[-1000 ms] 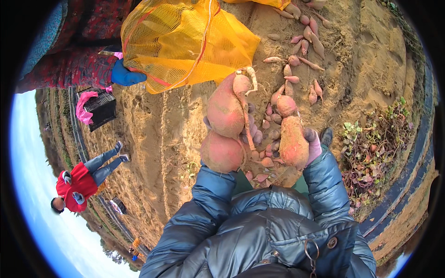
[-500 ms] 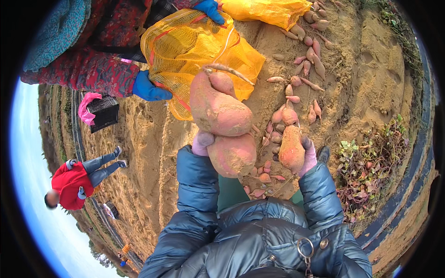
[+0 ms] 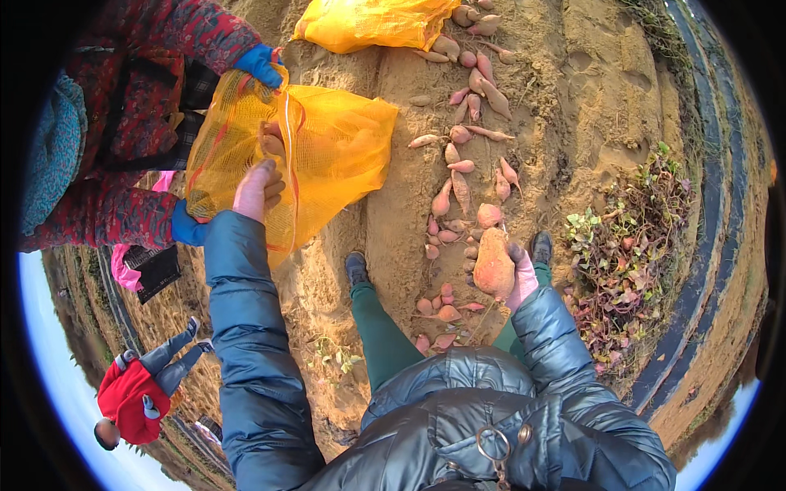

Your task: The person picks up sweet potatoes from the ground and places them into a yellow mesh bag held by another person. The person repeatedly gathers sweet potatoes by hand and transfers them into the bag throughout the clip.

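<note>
My left hand [image 3: 255,190] reaches into the mouth of a yellow mesh sack [image 3: 327,155], fingers spread, with a sweet potato [image 3: 273,143] lying inside the sack just beyond it. My right hand [image 3: 517,278] grips one large orange sweet potato [image 3: 494,263] in front of my body. A person in a red patterned jacket holds the sack open with blue-gloved hands [image 3: 260,64], the lower glove [image 3: 188,231] near my left sleeve.
A row of loose pink sweet potatoes [image 3: 458,176] lies on the sandy ridge between my feet and a second yellow sack [image 3: 372,20] at the top. A heap of cut vines [image 3: 622,254] lies right. Another person in red [image 3: 131,393] stands lower left.
My left hand has moved up and left into the sack and let go of the two big sweet potatoes it held. My right hand still holds its sweet potato.
</note>
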Demonstrator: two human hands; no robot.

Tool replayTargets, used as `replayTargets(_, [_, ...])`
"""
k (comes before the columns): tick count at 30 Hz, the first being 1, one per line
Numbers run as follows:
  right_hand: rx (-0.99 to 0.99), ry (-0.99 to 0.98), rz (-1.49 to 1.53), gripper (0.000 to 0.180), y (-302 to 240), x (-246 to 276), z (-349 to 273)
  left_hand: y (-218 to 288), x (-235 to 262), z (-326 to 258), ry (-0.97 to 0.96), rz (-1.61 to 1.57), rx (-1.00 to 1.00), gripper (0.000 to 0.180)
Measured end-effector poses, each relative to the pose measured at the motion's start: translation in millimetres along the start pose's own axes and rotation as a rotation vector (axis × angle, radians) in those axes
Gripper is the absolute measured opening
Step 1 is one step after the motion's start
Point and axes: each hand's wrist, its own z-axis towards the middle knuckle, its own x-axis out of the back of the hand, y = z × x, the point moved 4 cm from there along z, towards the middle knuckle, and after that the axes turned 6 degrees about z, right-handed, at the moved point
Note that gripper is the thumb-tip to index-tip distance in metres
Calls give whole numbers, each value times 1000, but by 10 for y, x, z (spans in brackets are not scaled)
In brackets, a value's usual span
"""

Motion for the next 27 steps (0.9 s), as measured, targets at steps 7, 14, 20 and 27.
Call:
replayTargets(7, [95,-54,48,81,-277,217,-201,-182,-449,-841,-336,-297,-277,70])
replayTargets(14, [196,38,115,64,-1246,567,-825,55,-1211,-1299,149,491,-296,58])
replayTargets(20, [31,-129,-164,72,-1877,-247,-918,463,-1649,-1318,429,1108,-604,45])
replayTargets(27, [27,-529,-745,59,-368,-2289,871,650,-1988,-1022,11,-73,-689,48])
